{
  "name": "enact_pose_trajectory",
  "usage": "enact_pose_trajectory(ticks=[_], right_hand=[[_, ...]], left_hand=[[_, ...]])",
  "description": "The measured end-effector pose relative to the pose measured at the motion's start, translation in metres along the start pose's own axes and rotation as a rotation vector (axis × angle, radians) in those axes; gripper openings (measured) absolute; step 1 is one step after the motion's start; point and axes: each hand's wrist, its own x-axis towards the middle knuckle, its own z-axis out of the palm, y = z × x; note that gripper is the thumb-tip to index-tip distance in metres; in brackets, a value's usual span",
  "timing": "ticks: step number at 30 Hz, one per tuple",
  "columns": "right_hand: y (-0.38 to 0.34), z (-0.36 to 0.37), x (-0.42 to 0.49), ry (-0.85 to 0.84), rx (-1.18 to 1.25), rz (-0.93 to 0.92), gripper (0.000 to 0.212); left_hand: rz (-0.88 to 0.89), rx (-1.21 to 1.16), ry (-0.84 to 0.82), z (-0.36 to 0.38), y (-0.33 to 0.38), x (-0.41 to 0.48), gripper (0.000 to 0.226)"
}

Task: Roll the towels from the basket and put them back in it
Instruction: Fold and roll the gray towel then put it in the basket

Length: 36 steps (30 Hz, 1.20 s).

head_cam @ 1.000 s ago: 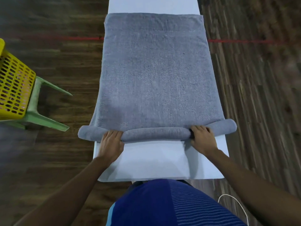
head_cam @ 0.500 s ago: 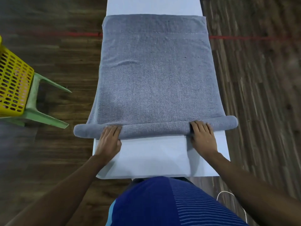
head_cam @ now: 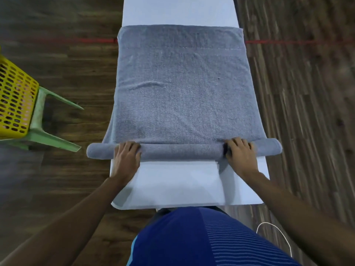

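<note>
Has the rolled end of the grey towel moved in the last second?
Yes: the grey towel's rolled end has advanced slightly, away from the white table's near edge.

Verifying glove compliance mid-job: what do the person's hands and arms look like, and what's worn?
No gloves: left hand and right hand are bare, no rings or watch visible. Forearms bare, no sleeves in view. Shirt dark blue, fine lighter stripes on one side.
</note>
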Motion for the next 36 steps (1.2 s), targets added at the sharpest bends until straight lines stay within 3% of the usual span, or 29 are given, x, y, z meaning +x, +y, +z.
enact_pose_trajectory(ticks=[4, 9, 13, 19, 21, 25, 30, 34, 36], right_hand=[[0.001, 0.013, -0.021, -0.06, 0.017, -0.082, 0.054], [-0.003, -0.001, -0.013, -0.15, 0.063, 0.01, 0.042], [0.005, -0.011, 0.005, -0.279, 0.136, 0.08, 0.033], [-0.003, 0.002, 0.007, 0.099, 0.096, 0.065, 0.033], [-0.005, 0.007, -0.004, 0.105, 0.077, 0.013, 0.038], [-0.005, 0.019, -0.022, -0.008, -0.011, -0.016, 0.061], [-0.006, 0.007, -0.003, 0.067, -0.009, 0.015, 0.027], [0.0, -0.017, 0.012, -0.226, -0.006, 0.037, 0.027], [0.004, -0.02, 0.018, -0.328, 0.051, 0.079, 0.033]], left_hand=[[0.088, 0.052, -0.176, 0.008, -0.003, -0.014, 0.052], [0.062, 0.108, -0.267, -0.006, -0.002, 0.001, 0.034], [-0.028, 0.01, -0.35, -0.011, -0.006, 0.009, 0.033], [-0.116, -0.032, 0.024, -0.003, 0.007, 0.004, 0.013], [-0.017, -0.001, 0.016, 0.004, 0.01, -0.006, 0.027], [0.113, 0.086, -0.164, 0.01, 0.007, -0.018, 0.053], [0.046, 0.058, -0.23, -0.006, 0.007, 0.009, 0.038], [-0.08, -0.091, -0.48, -0.018, 0.001, 0.025, 0.039], [-0.125, -0.136, -0.485, -0.019, -0.006, 0.028, 0.043]])
